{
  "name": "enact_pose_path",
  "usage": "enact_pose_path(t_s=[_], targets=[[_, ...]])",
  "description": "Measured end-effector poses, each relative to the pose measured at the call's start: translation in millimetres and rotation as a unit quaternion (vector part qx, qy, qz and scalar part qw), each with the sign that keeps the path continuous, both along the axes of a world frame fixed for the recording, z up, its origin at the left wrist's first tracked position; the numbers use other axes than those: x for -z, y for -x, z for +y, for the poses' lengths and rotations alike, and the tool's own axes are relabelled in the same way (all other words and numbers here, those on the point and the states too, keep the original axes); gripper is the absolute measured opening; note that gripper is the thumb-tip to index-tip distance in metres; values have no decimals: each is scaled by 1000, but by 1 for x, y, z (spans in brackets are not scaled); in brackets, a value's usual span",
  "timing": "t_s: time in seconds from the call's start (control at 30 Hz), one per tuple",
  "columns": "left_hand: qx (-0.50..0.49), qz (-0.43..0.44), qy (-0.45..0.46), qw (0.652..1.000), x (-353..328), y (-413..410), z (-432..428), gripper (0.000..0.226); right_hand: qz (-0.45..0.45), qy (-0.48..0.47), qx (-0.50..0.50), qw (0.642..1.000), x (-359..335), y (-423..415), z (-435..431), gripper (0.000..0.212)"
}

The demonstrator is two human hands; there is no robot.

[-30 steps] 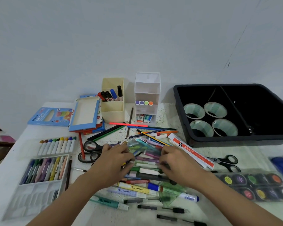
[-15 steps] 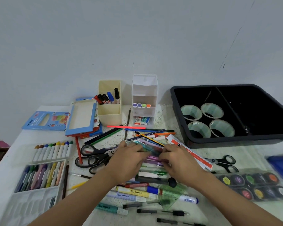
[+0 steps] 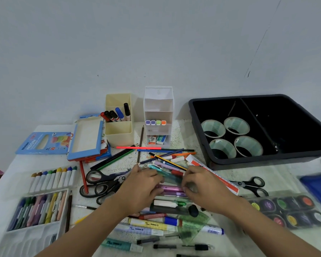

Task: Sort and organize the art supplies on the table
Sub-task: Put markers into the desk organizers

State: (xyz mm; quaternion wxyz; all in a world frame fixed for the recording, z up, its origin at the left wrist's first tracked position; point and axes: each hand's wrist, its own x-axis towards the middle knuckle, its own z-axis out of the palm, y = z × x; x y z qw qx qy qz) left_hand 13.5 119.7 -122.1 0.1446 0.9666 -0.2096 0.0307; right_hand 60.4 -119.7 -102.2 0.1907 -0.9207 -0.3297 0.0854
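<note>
Both hands have drawn closer together over the pile since a second ago. Just this side of the grip lie a yellow highlighter (image 3: 148,224) and a green set square (image 3: 192,224). The left hand (image 3: 141,188) and right hand (image 3: 205,191) curl round a bundle of pens (image 3: 170,183) from either end, low amid the clutter. Left of the grip lie black scissors (image 3: 104,182); beyond it coloured pencils (image 3: 156,151), then a beige pen holder (image 3: 119,130).
</note>
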Motion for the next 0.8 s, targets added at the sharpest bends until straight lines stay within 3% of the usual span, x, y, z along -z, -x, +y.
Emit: enact_pose_path(t_s=[0.13,0.23,0.4,0.5,0.67,0.8], targets=[[30,23,-34,999,-6,-3,3,23,-29,-22,27,999,1,0,9,20],[22,41,-10,999,-18,-5,9,16,-52,-35,19,998,0,-7,17,23],[-20,93,123,988,-60,-15,32,5,-86,-11,-5,996,-5,-33,46,20],[-56,55,225,971,-84,-16,51,7,-97,45,-11,994,-17,-41,67,24],[-148,23,380,913,-107,-16,69,10,-117,121,-18,986,-21,-47,86,34],[-216,72,478,848,-107,-14,75,25,-97,164,-13,982,-16,-51,90,17]])
